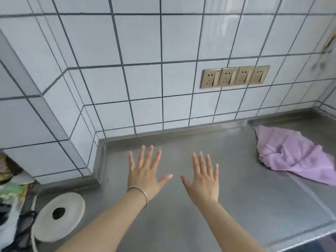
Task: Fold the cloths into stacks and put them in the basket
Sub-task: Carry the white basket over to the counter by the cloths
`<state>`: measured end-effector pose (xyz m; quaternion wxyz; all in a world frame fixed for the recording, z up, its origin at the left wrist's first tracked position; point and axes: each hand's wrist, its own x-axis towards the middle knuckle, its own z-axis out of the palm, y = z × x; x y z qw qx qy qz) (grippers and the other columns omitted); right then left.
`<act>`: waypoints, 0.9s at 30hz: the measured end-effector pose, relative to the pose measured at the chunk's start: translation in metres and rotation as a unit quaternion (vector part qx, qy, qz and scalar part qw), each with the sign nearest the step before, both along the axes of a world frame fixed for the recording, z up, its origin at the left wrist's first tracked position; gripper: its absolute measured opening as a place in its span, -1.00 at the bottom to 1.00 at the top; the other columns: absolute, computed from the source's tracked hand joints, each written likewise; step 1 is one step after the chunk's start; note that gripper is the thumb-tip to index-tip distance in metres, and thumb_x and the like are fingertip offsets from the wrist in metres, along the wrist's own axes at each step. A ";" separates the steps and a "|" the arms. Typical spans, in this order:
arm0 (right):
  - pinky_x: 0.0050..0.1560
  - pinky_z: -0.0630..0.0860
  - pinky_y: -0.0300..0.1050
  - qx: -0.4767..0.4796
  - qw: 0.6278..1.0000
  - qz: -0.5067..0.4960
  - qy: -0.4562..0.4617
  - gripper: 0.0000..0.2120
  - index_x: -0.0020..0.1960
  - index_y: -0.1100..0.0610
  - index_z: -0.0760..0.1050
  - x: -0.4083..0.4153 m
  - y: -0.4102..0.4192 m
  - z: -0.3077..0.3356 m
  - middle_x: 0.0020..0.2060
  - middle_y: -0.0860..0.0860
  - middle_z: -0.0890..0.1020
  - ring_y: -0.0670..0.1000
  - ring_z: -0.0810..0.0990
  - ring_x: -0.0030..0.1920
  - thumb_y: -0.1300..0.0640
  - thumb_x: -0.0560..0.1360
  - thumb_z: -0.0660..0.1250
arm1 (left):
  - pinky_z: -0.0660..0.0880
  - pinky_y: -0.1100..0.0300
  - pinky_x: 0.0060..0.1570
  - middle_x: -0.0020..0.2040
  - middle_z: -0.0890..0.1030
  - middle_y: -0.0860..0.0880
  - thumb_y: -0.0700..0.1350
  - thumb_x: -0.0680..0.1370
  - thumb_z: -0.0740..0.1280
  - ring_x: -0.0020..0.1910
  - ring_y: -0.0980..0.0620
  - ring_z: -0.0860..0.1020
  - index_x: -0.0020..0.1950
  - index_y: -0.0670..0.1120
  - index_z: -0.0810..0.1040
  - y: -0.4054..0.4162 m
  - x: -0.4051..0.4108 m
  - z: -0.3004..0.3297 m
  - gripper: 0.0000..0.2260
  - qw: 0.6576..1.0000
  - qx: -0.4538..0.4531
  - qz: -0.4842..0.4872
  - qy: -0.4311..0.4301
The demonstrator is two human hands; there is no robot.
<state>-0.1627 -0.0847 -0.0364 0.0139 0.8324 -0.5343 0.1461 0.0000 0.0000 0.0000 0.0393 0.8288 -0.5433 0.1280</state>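
A stainless-steel counter (236,206) runs beneath a white tiled wall (141,51), where a row of four brass-coloured sockets (234,76) sits above the counter's back edge. Toward the back right corner of the surface lies a crumpled lilac cloth (291,155), unfolded, with one edge running off the right of the view. No basket is in sight. At the front left corner, a roll of white paper (59,216) stands on end. A person's left hand (145,171), with a thin bangle (141,194) at the wrist, and right hand (203,180) are spread flat side by side over the bare middle of the counter, fingers straight and splayed, holding nothing; whether the palms touch the steel cannot be told. The cloth lies well apart from both hands, nearer the right one. Folding has seemingly not yet begun. The sensible first move would be to draw the cloth to the open middle, shake it flat, find its corners and match edge to edge before pressing each crease, so the folds stack squarely.
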 end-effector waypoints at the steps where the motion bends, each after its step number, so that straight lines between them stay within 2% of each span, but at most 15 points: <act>1: 0.41 -0.10 0.07 0.004 1.000 -0.017 -0.012 -0.28 0.44 0.07 0.28 0.004 0.009 0.002 0.41 0.04 0.38 0.11 0.31 0.43 -0.29 0.40 0.04 | -0.14 -0.21 0.39 0.43 0.38 -0.02 0.44 0.38 -0.01 0.44 -0.12 0.28 0.42 0.04 0.31 0.000 0.006 0.002 -0.26 1.000 -0.002 -0.024 0.010; 4: 0.41 -0.08 0.06 -0.002 0.996 -0.090 -0.028 -0.28 0.44 0.07 0.27 0.006 0.035 0.009 0.40 0.03 0.38 0.08 0.22 0.45 -0.28 0.39 0.06 | -0.11 -0.22 0.39 0.41 0.40 -0.03 0.43 0.38 -0.01 0.43 -0.12 0.31 0.41 0.03 0.33 0.002 0.016 0.005 -0.26 0.997 0.019 -0.077 -0.003; 7: 0.43 -0.12 0.05 -0.004 0.990 -0.137 -0.039 -0.29 0.45 0.05 0.23 -0.005 0.057 0.008 0.42 0.02 0.36 0.05 0.14 0.45 -0.27 0.39 0.08 | -0.16 -0.19 0.39 0.42 0.39 -0.04 0.43 0.42 -0.10 0.45 -0.12 0.28 0.41 0.03 0.32 0.003 0.013 0.004 -0.27 0.992 0.034 -0.119 0.016; 10: 0.41 -0.06 0.07 0.015 0.980 -0.197 -0.021 -0.29 0.44 0.05 0.24 -0.025 0.072 0.008 0.41 0.01 0.38 0.05 0.15 0.44 -0.27 0.37 0.10 | -0.15 -0.19 0.39 0.40 0.42 -0.05 0.43 0.43 -0.20 0.43 -0.09 0.21 0.40 0.02 0.34 -0.001 -0.003 0.003 -0.24 0.984 0.032 -0.175 0.030; 16: 0.40 -0.08 0.05 0.018 0.955 -0.295 -0.015 -0.29 0.43 0.04 0.24 -0.070 0.100 0.023 0.38 0.02 0.42 0.06 0.17 0.42 -0.26 0.36 0.10 | -0.16 -0.18 0.39 0.39 0.43 -0.06 0.43 0.43 -0.19 0.42 -0.09 0.19 0.41 0.02 0.28 -0.003 -0.043 0.021 -0.26 0.959 -0.001 -0.276 0.059; 19: 0.39 -0.04 0.05 0.015 0.939 -0.344 -0.016 -0.30 0.44 0.04 0.27 -0.076 0.126 0.025 0.39 0.01 0.40 0.09 0.25 0.45 -0.26 0.38 0.07 | -0.16 -0.17 0.39 0.38 0.43 -0.07 0.42 0.45 -0.19 0.41 -0.10 0.19 0.41 0.02 0.28 0.010 -0.045 0.025 -0.27 0.947 -0.007 -0.316 0.060; 21: 0.42 -0.14 0.05 0.016 0.928 -0.372 -0.020 -0.28 0.49 0.01 0.13 -0.079 0.152 0.031 0.47 0.00 0.27 0.08 0.16 0.49 -0.27 0.40 -0.02 | -0.19 -0.16 0.39 0.38 0.43 -0.08 0.41 0.45 -0.19 0.41 -0.11 0.19 0.41 0.02 0.26 0.026 -0.047 0.024 -0.28 0.935 0.000 -0.348 0.069; 24: 0.39 -0.41 -0.01 0.008 0.915 -0.402 -0.046 -0.27 0.53 -0.03 -0.16 -0.078 0.197 0.033 0.53 -0.05 -0.04 0.02 -0.18 0.53 -0.29 0.43 -0.17 | -0.20 -0.15 0.39 0.38 0.44 -0.07 0.41 0.45 -0.20 0.40 -0.10 0.20 0.42 0.02 0.25 0.055 -0.053 0.019 -0.29 0.911 0.021 -0.406 0.069; 26: 0.38 -0.44 -0.03 0.007 0.894 -0.444 -0.063 -0.26 0.53 -0.02 -0.14 -0.082 0.237 0.039 0.53 -0.05 -0.04 0.01 -0.18 0.52 -0.32 0.42 -0.22 | -0.18 -0.15 0.38 0.36 0.46 -0.08 0.40 0.46 -0.20 0.39 -0.10 0.21 0.41 0.02 0.27 0.078 -0.066 0.021 -0.31 0.892 0.041 -0.446 0.065; 27: 0.40 -0.40 -0.03 0.009 0.885 -0.462 -0.059 -0.26 0.53 -0.01 -0.06 -0.085 0.256 0.042 0.52 -0.03 0.05 0.02 -0.09 0.53 -0.32 0.42 -0.20 | -0.18 -0.15 0.38 0.35 0.47 -0.08 0.39 0.47 -0.20 0.38 -0.10 0.22 0.40 0.02 0.28 0.088 -0.074 0.021 -0.31 0.883 0.040 -0.463 0.066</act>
